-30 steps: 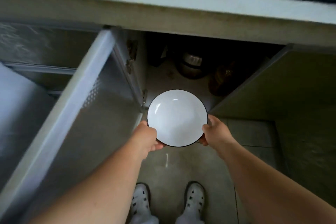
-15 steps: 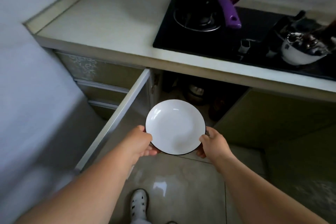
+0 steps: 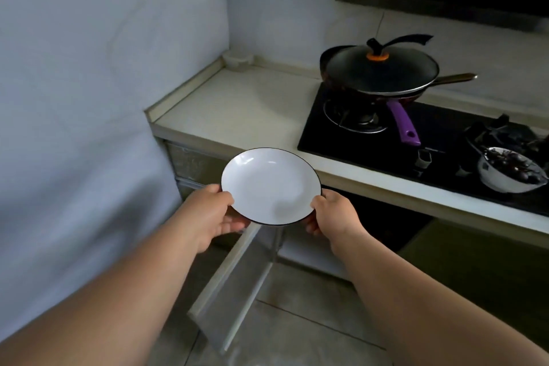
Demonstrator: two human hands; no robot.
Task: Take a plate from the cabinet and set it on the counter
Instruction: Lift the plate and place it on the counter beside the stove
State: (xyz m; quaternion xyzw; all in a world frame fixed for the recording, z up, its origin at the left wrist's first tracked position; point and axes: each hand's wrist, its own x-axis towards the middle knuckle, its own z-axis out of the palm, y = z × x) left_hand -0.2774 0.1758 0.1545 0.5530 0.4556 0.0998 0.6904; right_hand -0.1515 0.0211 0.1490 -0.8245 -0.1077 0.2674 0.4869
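Observation:
A round white plate point(image 3: 271, 185) with a thin dark rim is held level in the air, just in front of the counter's front edge. My left hand point(image 3: 209, 212) grips its left rim, thumb on top and fingers underneath. My right hand point(image 3: 332, 212) grips the right rim the same way. The pale counter point(image 3: 243, 107) lies beyond the plate, running to the corner of the wall. Below my hands the cabinet point(image 3: 383, 226) stands open and dark inside, with its left door point(image 3: 237, 285) swung out towards me.
A black hob point(image 3: 445, 140) fills the counter's right part. On it stands a lidded pan point(image 3: 380, 71) with a purple handle point(image 3: 403, 125), and a white bowl of dark food point(image 3: 508, 169) further right. A grey wall point(image 3: 89, 98) closes the left side. A second cabinet door point(image 3: 475, 264) hangs open at right.
Both hands have lifted the plate from low in front of the open cabinet up to counter height. My view has risen from the floor and my shoes to the counter and hob.

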